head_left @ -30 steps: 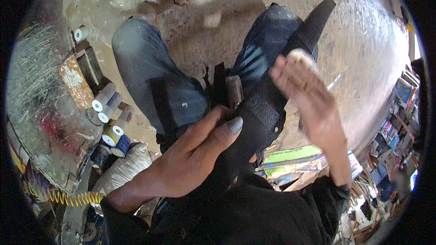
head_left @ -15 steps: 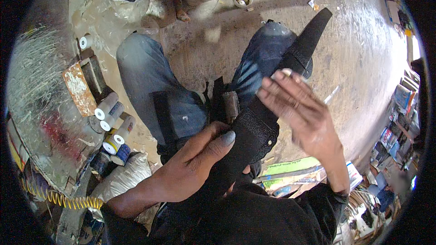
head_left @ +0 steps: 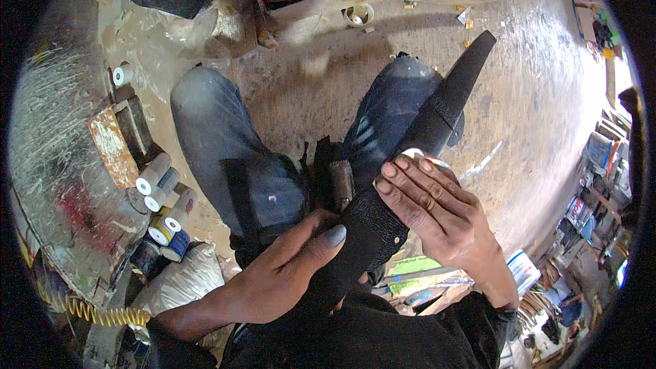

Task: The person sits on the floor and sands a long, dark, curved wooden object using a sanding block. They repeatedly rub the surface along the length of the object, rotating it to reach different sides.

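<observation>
A long black leather-like sheath (head_left: 465,89) with textured bands and a narrowing far end lies slantwise across my lap, from near my body to the far right. My left hand (head_left: 280,273) grips its wide near end, thumb on top; the other fingers are hidden underneath. My right hand (head_left: 441,212) presses on the middle of the sheath with fingers close together. Under those fingertips a small white piece (head_left: 413,153), perhaps a folded cloth, sticks out at the edges; most of it is covered. A small rivet hole shows on the sheath beside the right hand.
On the left a worn board (head_left: 68,184) stands beside several thread spools (head_left: 157,188) and a rusty flat block (head_left: 111,147). A yellow coiled hose (head_left: 96,314) runs below. Ahead on the floor sits a small round container (head_left: 358,15). Assorted clutter (head_left: 581,212) lines the right.
My right hand has come down and nearer along the sheath, with the white piece under its fingers; it was blurred before. My left hand keeps its grip. The view has shifted slightly.
</observation>
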Available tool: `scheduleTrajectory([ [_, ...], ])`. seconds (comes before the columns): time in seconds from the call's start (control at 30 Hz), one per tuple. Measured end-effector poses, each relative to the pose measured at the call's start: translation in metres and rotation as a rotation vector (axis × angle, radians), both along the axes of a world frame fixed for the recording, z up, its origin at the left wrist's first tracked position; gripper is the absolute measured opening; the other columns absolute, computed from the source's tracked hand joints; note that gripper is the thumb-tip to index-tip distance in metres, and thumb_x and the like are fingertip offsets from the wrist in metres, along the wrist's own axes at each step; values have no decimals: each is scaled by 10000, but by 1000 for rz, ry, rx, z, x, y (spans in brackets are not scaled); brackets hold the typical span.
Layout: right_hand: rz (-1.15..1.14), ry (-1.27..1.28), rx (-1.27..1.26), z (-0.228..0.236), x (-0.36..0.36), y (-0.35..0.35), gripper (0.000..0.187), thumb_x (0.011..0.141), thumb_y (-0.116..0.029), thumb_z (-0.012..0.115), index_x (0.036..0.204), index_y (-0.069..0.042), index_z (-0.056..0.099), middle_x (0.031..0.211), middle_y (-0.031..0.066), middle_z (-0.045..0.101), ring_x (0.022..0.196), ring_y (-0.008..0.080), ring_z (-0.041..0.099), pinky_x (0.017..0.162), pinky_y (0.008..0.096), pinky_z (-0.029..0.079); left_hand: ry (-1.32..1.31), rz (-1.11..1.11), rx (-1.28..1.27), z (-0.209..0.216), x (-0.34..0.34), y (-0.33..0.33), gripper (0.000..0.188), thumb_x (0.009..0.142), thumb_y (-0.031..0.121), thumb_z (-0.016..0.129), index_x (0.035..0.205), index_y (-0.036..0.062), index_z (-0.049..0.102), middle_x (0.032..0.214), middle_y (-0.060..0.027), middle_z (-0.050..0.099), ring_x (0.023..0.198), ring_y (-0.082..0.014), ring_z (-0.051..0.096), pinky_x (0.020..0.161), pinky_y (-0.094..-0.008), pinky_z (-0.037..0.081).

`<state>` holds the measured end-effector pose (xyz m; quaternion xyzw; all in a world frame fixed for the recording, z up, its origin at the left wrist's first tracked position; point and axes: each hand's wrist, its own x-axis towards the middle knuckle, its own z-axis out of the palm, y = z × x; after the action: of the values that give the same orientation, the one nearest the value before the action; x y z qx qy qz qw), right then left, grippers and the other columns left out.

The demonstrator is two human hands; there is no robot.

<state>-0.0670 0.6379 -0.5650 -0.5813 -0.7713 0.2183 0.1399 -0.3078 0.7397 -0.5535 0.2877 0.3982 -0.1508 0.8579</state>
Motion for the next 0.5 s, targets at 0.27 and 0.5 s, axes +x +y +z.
scheduleTrajectory([
  [0.27, -202, -92, -64, -11, 10, -7, 359, 875, -112, 590, 1213, -82, 708, 1300, 92, 679, 1256, 262, 623, 1114, 430, 467, 107, -56, 47, 2, 4, 2, 439, 1100, 328, 409, 1351, -25, 481, 1171, -161, 622, 1099, -190, 577, 996, -330, 438],
  [0.5, -96, -67, -25, -16, 14, -18, 336, 839, -80, 614, 1156, -65, 725, 1265, 105, 697, 1242, 277, 633, 1102, 457, 477, 144, 52, -277, 5, 5, 7, 449, 1095, 324, 445, 1314, -63, 506, 1227, -171, 602, 1179, -180, 533, 1064, -340, 394],
])
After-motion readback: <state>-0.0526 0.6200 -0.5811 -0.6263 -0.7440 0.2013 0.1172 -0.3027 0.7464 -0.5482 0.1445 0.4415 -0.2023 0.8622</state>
